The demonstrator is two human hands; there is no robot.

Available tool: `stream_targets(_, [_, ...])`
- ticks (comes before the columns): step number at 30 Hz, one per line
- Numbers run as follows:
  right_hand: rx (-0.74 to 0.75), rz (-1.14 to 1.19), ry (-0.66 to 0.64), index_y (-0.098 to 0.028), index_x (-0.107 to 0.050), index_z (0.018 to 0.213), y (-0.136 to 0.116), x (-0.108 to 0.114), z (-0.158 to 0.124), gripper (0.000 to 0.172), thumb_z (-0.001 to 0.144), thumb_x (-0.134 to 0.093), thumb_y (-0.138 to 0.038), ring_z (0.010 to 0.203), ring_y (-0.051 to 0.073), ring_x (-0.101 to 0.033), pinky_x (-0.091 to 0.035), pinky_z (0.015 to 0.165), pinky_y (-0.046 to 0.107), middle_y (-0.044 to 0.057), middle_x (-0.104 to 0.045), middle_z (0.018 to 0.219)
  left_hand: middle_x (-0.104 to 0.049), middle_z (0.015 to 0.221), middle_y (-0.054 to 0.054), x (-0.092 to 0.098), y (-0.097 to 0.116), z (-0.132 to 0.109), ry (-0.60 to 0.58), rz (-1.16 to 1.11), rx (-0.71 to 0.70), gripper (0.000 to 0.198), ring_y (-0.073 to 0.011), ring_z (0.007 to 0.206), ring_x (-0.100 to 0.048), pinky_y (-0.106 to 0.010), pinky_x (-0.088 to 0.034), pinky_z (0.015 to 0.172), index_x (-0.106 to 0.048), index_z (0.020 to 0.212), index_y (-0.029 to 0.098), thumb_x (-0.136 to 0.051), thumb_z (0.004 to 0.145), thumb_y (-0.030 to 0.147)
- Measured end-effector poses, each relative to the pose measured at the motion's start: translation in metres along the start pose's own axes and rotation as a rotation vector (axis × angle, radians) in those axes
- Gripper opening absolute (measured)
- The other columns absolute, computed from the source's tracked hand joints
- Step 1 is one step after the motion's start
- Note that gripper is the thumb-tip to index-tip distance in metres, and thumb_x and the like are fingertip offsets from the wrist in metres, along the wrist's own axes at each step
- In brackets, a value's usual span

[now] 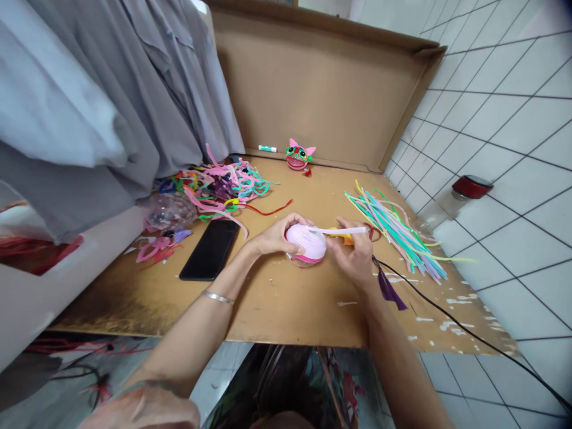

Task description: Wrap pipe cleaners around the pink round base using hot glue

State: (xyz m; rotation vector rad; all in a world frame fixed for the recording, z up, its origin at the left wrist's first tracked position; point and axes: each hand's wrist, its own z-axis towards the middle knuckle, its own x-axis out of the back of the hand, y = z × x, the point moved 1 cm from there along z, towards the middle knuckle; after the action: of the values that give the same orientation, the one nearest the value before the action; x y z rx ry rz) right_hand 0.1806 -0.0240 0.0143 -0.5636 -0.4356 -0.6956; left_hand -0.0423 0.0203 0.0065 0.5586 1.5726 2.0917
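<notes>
In my left hand (281, 235) is a rounded, pale pink piece (305, 241) wound in coils of fuzzy stem, with a bright pink band along its lower edge. My fingers and thumb wrap its left side. A loose pale strip (342, 230) runs from its top to the right, across the fingers of my right hand (355, 253). My right hand is curled round a yellow and orange tool, which looks like a glue gun (345, 238), mostly hidden by the fingers. A black cord (417, 286) leads from behind that hand to the lower right.
Left lie a black phone (210, 250) and tangled pipe cleaners (227, 185). Straight pipe cleaners (402, 232), red-handled scissors (372, 232), a purple tassel (391, 291) and a red-lidded jar (447, 202) are right. A pink-eared head (298, 156) and glue stick (267, 148) stand by the cardboard (313, 89).
</notes>
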Motion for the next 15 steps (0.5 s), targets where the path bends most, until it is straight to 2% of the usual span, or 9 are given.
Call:
stream_targets(3, [0.046,0.174,0.033,-0.022,-0.057,0.127,-0.022,0.0,0.002,0.046,0.087,-0.06,-0.044,0.091,0.025,-0.062,-0.05,0.084,0.042,0.01,-0.067,0.1,-0.059,0.127,-0.012,-0.003,0.005,-0.001,-0.003,0.04,0.022,0.061,-0.0235,0.112,-0.059,-0.039,-0.045,0.097,-0.05,0.098,0.019,-0.088,0.051,0.024])
stream_targets(6, [0.009,0.271,0.02,-0.024,-0.067,0.11,-0.033,-0.001,0.003,0.025,0.091,-0.057,-0.037,0.085,0.021,-0.064,-0.051,0.079,0.038,0.007,-0.069,0.093,-0.058,0.127,-0.012,-0.007,0.009,-0.003,-0.007,0.098,0.037,0.06,-0.0244,0.111,-0.059,-0.039,-0.047,0.094,-0.05,0.099,0.019,-0.087,0.052,0.023])
stream_targets(9, [-0.061,0.313,0.064,-0.024,-0.072,0.091,-0.031,-0.001,0.004,0.02,0.094,-0.054,-0.03,0.08,0.018,-0.064,-0.051,0.077,0.034,0.005,-0.07,0.085,-0.058,0.127,-0.012,-0.011,0.012,-0.004,-0.02,0.16,0.024,0.06,-0.0253,0.114,-0.058,-0.039,-0.047,0.094,-0.05,0.101,0.019,-0.086,0.052,0.022])
stream_targets(12, [-0.178,0.347,0.098,-0.022,-0.072,0.086,-0.023,0.0,0.004,0.019,0.092,-0.056,-0.031,0.079,0.018,-0.064,-0.05,0.077,0.033,0.004,-0.071,0.082,-0.057,0.127,-0.013,-0.012,0.013,-0.005,-0.03,0.203,0.014,0.062,-0.0256,0.114,-0.057,-0.04,-0.047,0.095,-0.05,0.102,0.019,-0.086,0.052,0.023])
stream_targets(15, [-0.335,0.45,0.077,-0.02,-0.07,0.082,-0.015,-0.003,0.004,0.018,0.087,-0.061,-0.034,0.074,0.017,-0.062,-0.049,0.069,0.03,0.003,-0.069,0.078,-0.057,0.127,-0.013,-0.013,0.013,-0.006,-0.032,0.216,0.0,0.063,-0.0263,0.115,-0.057,-0.041,-0.046,0.096,-0.049,0.102,0.019,-0.086,0.052,0.024])
